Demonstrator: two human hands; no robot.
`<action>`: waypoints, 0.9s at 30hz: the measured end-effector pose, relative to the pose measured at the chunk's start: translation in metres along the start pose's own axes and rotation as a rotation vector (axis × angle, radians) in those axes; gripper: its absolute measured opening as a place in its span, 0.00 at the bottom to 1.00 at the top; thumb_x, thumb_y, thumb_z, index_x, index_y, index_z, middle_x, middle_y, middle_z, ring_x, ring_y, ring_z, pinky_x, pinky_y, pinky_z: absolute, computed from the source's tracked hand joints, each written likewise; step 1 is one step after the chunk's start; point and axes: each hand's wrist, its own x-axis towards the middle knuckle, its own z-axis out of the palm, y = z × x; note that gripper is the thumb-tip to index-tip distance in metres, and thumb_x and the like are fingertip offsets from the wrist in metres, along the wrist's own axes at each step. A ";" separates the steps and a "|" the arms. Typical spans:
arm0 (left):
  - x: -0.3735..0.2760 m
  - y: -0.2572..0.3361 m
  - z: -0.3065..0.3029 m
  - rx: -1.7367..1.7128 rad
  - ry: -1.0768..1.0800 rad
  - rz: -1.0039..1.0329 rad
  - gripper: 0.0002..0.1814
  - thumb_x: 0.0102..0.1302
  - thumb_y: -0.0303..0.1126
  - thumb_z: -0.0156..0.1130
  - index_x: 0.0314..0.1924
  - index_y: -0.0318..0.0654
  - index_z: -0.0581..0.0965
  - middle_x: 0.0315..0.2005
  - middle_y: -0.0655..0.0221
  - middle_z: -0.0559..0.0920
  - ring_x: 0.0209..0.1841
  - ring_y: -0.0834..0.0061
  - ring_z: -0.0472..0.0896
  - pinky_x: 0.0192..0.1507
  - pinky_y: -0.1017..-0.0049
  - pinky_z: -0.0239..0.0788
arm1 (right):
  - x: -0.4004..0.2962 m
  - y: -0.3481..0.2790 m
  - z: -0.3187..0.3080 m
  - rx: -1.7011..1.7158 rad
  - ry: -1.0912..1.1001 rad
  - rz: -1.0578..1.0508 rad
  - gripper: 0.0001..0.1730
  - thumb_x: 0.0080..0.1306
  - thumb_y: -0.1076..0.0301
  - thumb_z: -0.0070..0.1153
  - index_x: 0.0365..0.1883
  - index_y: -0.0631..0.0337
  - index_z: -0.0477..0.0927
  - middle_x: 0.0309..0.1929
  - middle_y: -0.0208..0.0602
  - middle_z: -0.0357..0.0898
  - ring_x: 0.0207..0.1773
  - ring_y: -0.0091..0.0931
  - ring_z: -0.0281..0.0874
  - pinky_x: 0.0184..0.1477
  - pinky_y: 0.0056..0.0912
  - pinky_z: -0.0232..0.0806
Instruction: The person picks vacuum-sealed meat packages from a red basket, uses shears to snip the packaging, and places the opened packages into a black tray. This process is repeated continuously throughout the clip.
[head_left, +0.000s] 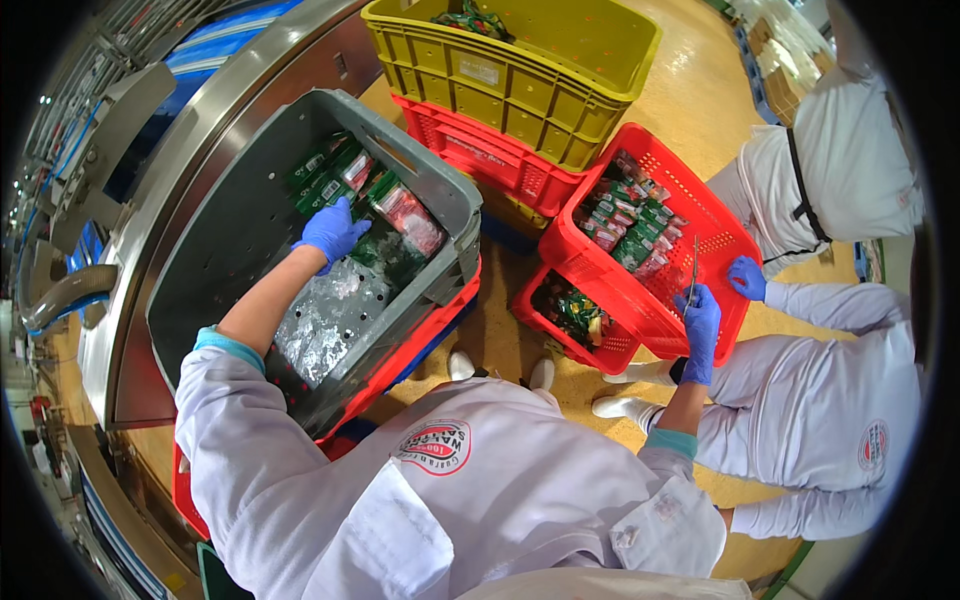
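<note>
My left hand, in a blue glove, reaches into a large grey plastic crate and touches green packs with its fingers spread. Beside it lies a pack of pink meat, and ice covers part of the crate's bottom. My right hand, gloved in blue too, holds slim metal scissors or tweezers, which cannot be told apart. It is over the near side of a red plastic crate with many small green and pink packs inside.
A yellow crate stands on a red crate ahead. A lower red crate holds more packs. At right, a co-worker's gloved hand rests at the red crate's rim; another person stands beyond. A steel machine borders the left.
</note>
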 end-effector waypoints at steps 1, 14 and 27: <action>0.003 0.000 0.008 -0.043 0.022 -0.020 0.25 0.53 0.46 0.52 0.40 0.28 0.64 0.31 0.46 0.74 0.36 0.52 0.73 0.37 0.63 0.65 | -0.006 0.004 0.000 0.007 0.012 -0.010 0.13 0.44 0.72 0.60 0.27 0.64 0.70 0.17 0.27 0.65 0.22 0.16 0.58 0.25 0.21 0.57; -0.040 0.040 -0.047 -0.042 0.329 0.315 0.10 0.53 0.37 0.51 0.29 0.38 0.71 0.24 0.54 0.75 0.28 0.53 0.72 0.31 0.60 0.64 | -0.014 -0.063 -0.010 0.294 -0.058 -0.300 0.13 0.46 0.72 0.60 0.27 0.66 0.72 0.19 0.29 0.69 0.24 0.16 0.64 0.28 0.21 0.61; -0.133 0.180 -0.232 0.208 0.777 0.714 0.10 0.47 0.34 0.58 0.30 0.38 0.75 0.24 0.62 0.75 0.30 0.61 0.72 0.33 0.68 0.63 | -0.002 -0.243 -0.047 0.580 -0.068 -0.888 0.17 0.44 0.63 0.62 0.30 0.65 0.75 0.22 0.34 0.75 0.26 0.18 0.69 0.30 0.21 0.63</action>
